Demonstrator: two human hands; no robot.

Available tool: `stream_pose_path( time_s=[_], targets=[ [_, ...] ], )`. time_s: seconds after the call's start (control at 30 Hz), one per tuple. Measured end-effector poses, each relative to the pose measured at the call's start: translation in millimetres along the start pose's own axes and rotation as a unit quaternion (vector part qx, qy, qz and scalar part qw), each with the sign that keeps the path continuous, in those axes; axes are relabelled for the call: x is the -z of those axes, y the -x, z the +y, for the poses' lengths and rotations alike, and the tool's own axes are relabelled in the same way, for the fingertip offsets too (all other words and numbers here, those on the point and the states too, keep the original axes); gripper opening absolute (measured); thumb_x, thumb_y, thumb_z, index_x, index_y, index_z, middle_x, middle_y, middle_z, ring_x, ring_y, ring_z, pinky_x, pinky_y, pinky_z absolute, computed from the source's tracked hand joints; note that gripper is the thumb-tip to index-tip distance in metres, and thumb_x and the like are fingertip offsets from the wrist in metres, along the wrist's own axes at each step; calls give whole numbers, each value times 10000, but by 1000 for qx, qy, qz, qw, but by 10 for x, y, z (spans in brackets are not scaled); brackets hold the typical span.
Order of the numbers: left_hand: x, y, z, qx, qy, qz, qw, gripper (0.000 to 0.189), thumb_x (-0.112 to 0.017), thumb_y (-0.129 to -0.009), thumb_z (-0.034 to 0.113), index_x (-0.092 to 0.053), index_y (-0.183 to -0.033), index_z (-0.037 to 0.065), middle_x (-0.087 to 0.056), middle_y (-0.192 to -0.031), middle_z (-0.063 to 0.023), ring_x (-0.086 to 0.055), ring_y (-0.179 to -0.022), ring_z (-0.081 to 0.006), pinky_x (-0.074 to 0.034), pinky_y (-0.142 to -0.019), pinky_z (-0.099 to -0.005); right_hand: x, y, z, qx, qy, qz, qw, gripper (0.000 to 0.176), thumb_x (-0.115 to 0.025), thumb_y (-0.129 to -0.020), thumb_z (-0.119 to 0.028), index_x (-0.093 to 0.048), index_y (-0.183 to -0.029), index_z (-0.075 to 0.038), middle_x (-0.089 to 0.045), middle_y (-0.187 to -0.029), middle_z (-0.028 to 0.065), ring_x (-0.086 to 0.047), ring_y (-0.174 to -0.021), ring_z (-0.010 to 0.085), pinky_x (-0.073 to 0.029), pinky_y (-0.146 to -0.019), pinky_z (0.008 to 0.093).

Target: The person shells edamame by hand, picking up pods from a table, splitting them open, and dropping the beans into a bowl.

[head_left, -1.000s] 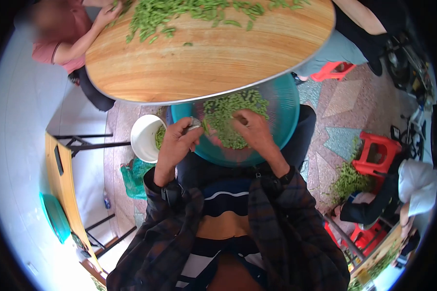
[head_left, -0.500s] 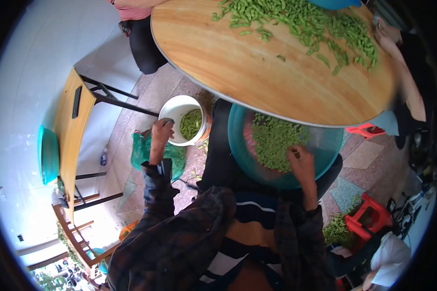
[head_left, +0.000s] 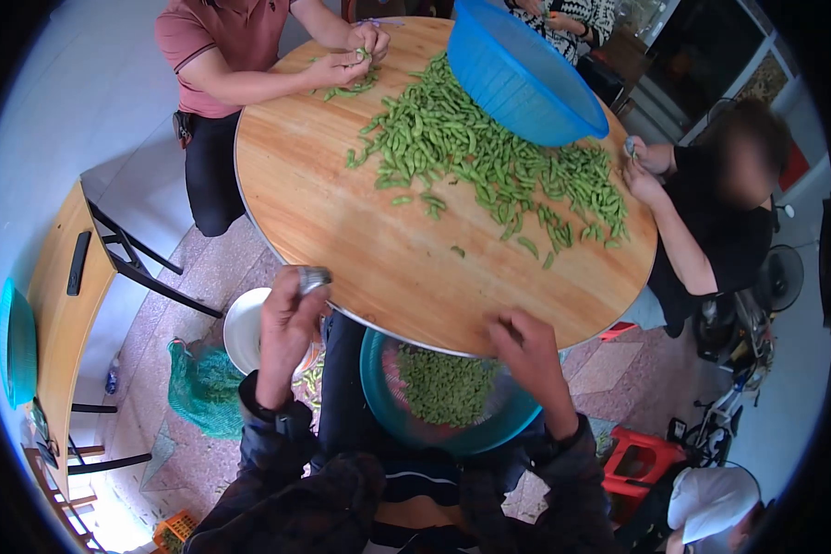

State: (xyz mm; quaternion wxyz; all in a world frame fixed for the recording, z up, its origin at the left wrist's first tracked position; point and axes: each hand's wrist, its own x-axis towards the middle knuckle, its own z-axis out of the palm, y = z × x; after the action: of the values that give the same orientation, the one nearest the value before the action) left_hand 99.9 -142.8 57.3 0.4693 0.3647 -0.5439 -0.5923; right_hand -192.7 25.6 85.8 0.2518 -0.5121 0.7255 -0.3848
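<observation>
Left grip (head_left: 284, 325) is clamped around a small metal object (head_left: 315, 277), which sticks out above the fingers and shines against the near edge of the round wooden counter (head_left: 388, 268). Just under this grip, on the floor, stands a white bucket (head_left: 238, 332), and outward of it, away from the body, lies a green mesh bag (head_left: 203, 392).

Right grip (head_left: 526, 355) hangs with its fingers curled downward, right at the counter's near rim. Whether it pinches anything I cannot tell, since the fingertips are turned away. Directly beneath it, and between the two grips, a teal basin (head_left: 471, 445) sits on the person's lap, half tucked under the counter edge. It holds a heap of green pods (head_left: 443, 383).

Beyond both grips, well apart across the counter, a larger spread of pods (head_left: 471, 157) lies loose on the wood, with a blue basin (head_left: 517, 78) tilted at its far side. A person in a pink shirt works pods with both hands (head_left: 353, 55) at the far left. Another, in black, has both hands (head_left: 642, 171) at the rim on the right.
</observation>
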Motion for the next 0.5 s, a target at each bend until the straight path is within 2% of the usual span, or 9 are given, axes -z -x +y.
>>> stream_pose_path(
  time_s=[0.07,0.2,0.33,0.4,0.5],
  targets=[
    [-172,-199,-176,-169,-158,-29,972,194,-676,-910,-22,-670,-1101,12,-618,-927,-75,-604,-813,-158,-487,-684,-288,-2,-530,-94,91,53,38,994,188,-654,-942,-128,-682,-1060,16,-685,-901,164,-669,-760,258,-512,-676,347],
    [-547,-375,-239,-188,-160,-18,969,159,-687,-906,-15,-678,-1064,-8,-613,-997,-91,-615,-852,-176,-495,-710,-294,-172,-1628,-72,212,122,48,968,197,-613,-945,-139,-685,-1060,4,-679,-997,197,-658,-857,379,-527,-750,445],
    [-641,-423,-373,-185,-177,1,967,176,-701,-902,4,-672,-1075,-4,-609,-973,-117,-629,-824,-226,-505,-714,-316,-477,-2406,-111,231,153,54,959,234,-599,-942,-168,-689,-1085,-5,-687,-1017,215,-658,-918,406,-524,-816,484],
    [-668,-398,-313,-182,-198,11,963,172,-704,-900,11,-674,-1069,-2,-613,-969,-129,-636,-793,-252,-508,-686,-333,-626,-2646,-124,161,203,29,965,272,-608,-934,-204,-694,-1111,-16,-699,-1020,227,-667,-966,404,-524,-852,495],
    [-672,-396,-279,-180,-210,11,961,169,-703,-900,19,-676,-1067,1,-615,-964,-135,-636,-759,-268,-505,-653,-344,-784,-2816,-148,120,248,50,960,313,-635,-916,-237,-695,-1141,-28,-713,-1010,229,-675,-980,401,-527,-870,493]
  ],
)
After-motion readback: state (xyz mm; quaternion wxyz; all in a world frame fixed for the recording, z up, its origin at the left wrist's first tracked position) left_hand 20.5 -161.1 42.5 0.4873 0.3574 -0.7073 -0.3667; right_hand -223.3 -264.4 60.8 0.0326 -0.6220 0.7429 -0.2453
